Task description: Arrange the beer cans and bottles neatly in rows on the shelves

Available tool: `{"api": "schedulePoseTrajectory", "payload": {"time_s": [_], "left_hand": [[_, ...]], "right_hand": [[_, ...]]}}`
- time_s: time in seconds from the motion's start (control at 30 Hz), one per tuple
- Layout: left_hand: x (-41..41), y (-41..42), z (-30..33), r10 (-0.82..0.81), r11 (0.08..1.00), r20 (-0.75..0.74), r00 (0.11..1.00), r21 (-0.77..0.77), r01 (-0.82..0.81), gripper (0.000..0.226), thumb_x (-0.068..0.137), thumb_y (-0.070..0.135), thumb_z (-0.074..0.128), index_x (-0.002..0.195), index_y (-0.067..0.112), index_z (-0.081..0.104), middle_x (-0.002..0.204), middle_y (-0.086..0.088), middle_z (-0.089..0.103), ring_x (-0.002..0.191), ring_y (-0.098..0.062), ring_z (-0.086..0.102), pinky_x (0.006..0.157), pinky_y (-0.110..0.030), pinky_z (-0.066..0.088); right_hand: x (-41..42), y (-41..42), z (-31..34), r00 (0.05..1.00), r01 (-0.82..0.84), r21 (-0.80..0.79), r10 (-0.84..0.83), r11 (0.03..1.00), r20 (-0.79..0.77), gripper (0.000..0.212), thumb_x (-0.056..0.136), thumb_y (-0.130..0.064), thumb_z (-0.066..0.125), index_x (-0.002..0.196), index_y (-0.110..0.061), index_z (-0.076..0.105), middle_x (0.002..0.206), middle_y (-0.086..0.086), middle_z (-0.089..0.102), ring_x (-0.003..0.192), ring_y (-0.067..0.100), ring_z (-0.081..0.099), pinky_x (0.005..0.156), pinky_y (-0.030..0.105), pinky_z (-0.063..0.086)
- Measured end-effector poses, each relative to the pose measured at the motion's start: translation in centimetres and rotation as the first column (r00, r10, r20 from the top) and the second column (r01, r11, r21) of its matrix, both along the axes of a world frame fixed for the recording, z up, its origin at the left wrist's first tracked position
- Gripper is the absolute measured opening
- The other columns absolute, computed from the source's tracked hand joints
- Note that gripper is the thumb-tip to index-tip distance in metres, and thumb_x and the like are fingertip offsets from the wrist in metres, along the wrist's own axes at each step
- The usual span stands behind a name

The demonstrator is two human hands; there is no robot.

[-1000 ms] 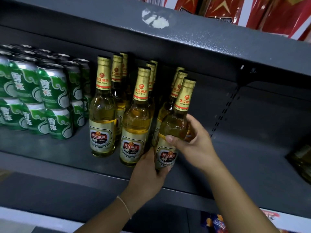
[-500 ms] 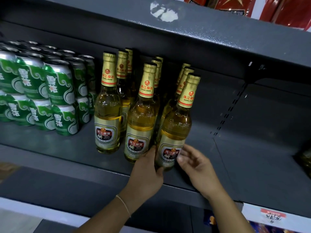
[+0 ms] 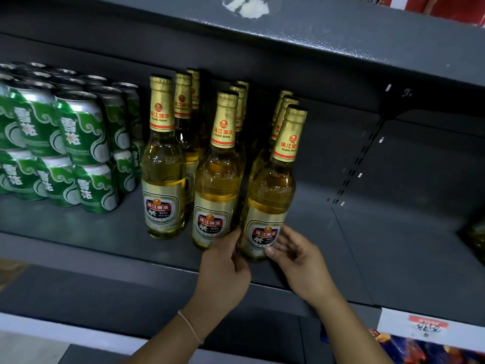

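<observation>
Several gold-capped Pearl River beer bottles stand in three rows on the grey shelf (image 3: pixel 78 240). The front right bottle (image 3: pixel 273 195) stands upright near the shelf's front edge. My left hand (image 3: pixel 225 269) holds its base from the left, between it and the middle front bottle (image 3: pixel 216 185); the fingers are hidden behind the glass. My right hand (image 3: pixel 296 258) touches the lower right of its label with loosely curled fingertips. The left front bottle (image 3: pixel 162 179) stands apart. Green beer cans (image 3: pixel 78 132) are stacked two high at the left.
The upper shelf (image 3: pixel 315 43) overhangs close above the bottle caps. To the right of the bottles the shelf floor is bare up to a dim bottle-like thing (image 3: pixel 476 240) at the frame's edge. A price tag (image 3: pixel 427 327) hangs on the front rail.
My right hand slid from the front right bottle's shoulder down to its base. The bottle now stands straighter, in line with its row. The view has moved closer.
</observation>
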State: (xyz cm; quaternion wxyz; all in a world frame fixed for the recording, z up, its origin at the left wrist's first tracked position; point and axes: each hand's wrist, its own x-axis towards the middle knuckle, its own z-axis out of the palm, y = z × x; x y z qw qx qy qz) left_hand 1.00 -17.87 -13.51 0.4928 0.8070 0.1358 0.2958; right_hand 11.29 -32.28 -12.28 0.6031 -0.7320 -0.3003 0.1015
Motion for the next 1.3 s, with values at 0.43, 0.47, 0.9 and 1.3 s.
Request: {"api": "schedulePoseTrajectory", "payload": {"time_s": [0.43, 0.47, 0.9, 1.3], "left_hand": [[-0.2, -0.2, 0.3, 0.025, 0.998, -0.019, 1.000, 0.054, -0.024, 0.061, 0.076, 0.014, 0.042, 0.135, 0.014, 0.055, 0.127, 0.003, 0.062, 0.121, -0.009, 0.056, 0.105, -0.036, 0.046], [-0.2, -0.3, 0.4, 0.032, 0.997, -0.024, 0.999, 0.066, -0.030, 0.061, 0.076, 0.015, 0.042, 0.136, 0.013, 0.054, 0.128, 0.003, 0.062, 0.121, -0.010, 0.055, 0.105, -0.036, 0.046], [-0.6, -0.4, 1.4, 0.037, 0.988, -0.077, 0.996, 0.150, -0.025, 0.058, 0.082, 0.002, 0.051, 0.139, 0.013, 0.050, 0.129, 0.002, 0.060, 0.122, -0.011, 0.052, 0.108, -0.026, 0.039], [-3.5, -3.7, 5.0, -0.037, 0.973, 0.034, 0.999, 0.231, 0.028, 0.051, 0.082, 0.015, 0.045, 0.132, 0.017, 0.053, 0.114, 0.002, 0.059, 0.102, -0.008, 0.058, 0.086, -0.015, 0.048]], "right_hand": [[0.0, 0.0, -0.3, 1.000, -0.001, -0.003, 0.001, 1.000, 0.008, 0.059, 0.086, 0.005, 0.068, 0.140, -0.009, 0.050, 0.125, -0.003, 0.069, 0.119, 0.014, 0.063, 0.102, 0.030, 0.050], [0.0, 0.0, -0.3, 1.000, 0.000, 0.001, 0.000, 1.000, 0.010, 0.059, 0.085, 0.006, 0.068, 0.140, -0.009, 0.050, 0.125, -0.003, 0.069, 0.119, 0.013, 0.063, 0.100, 0.028, 0.051], [-0.3, 0.1, 0.1, 1.000, 0.003, 0.004, -0.003, 1.000, -0.002, 0.061, 0.084, 0.006, 0.069, 0.141, -0.006, 0.049, 0.126, 0.001, 0.068, 0.119, 0.013, 0.063, 0.098, 0.025, 0.051], [-1.2, -0.7, 1.9, 0.993, 0.113, 0.065, -0.115, 0.992, 0.035, 0.034, 0.087, -0.012, 0.070, 0.119, -0.018, 0.064, 0.108, 0.003, 0.073, 0.103, 0.013, 0.069, 0.092, 0.030, 0.056]]}}
